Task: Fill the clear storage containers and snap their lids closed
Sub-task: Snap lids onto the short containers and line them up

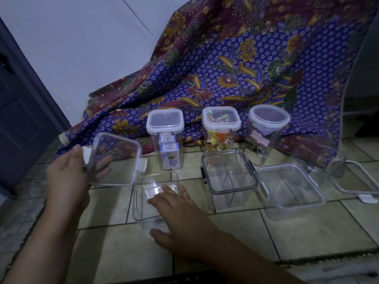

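- Head view, far left: the left hand [67,175] holds a clear square lid [115,158] off the floor and tilted. The thumb presses on its upper left edge, and the fingers curl under it and show through the plastic.
- Just right of and below that lid, an open container [143,201] stands lidless on the tiled floor [225,232], with nothing visible inside it.
- The right hand [180,214] grips this open container, with the thumb against its near wall and the fingers reaching across its open mouth.
- Behind it, in the back row, a tall square container [165,138] has its lid on and holds small boxes with barcode labels.
- Next in that row, a second tall container [221,130], also lidded, holds colourful bits in yellow, orange and red.
- In front of it stands a divided container [229,175] with a lid on top and a dark clip on its left side. Its compartments look bare.
- Back row again, a round-lidded container [266,130] holds pink and purple pieces. What they are cannot be told.
- Further right at the front, a rectangular container [291,189] has a lid lying on it.
- At the far right, a loose lid [356,181] lies on the floor.
- A patterned cloth [225,68] hangs behind the whole row.
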